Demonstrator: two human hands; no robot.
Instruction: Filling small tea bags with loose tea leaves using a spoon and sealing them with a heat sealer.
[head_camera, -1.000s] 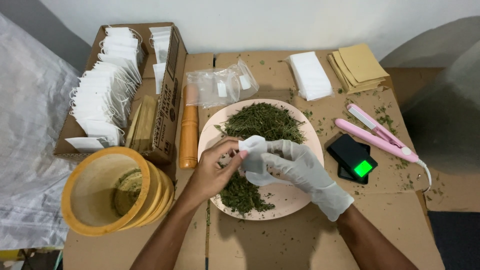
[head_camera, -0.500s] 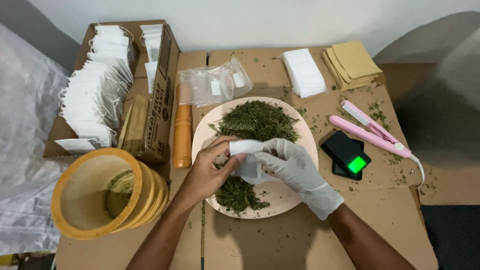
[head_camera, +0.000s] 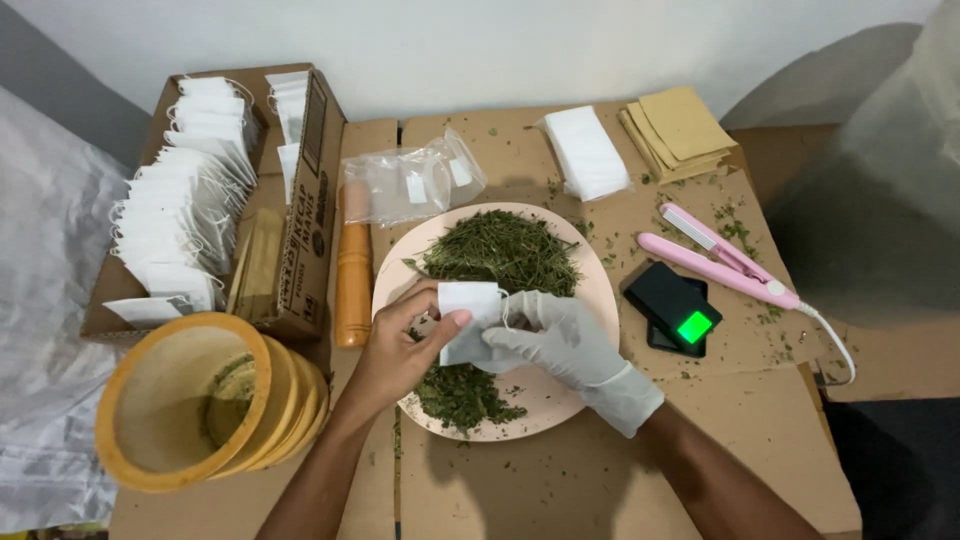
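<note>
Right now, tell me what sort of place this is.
Probably a small home workstation for filling tea bags by hand. Dried herbs sit on a pink plate, a cardboard box holds rows of white bags, and a pocket scale lies beside a pink sealing iron.

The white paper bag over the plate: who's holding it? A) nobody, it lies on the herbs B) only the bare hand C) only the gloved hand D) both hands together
D: the bare left hand and gloved right hand both pinch the white paper bag above the pink plate.
</note>
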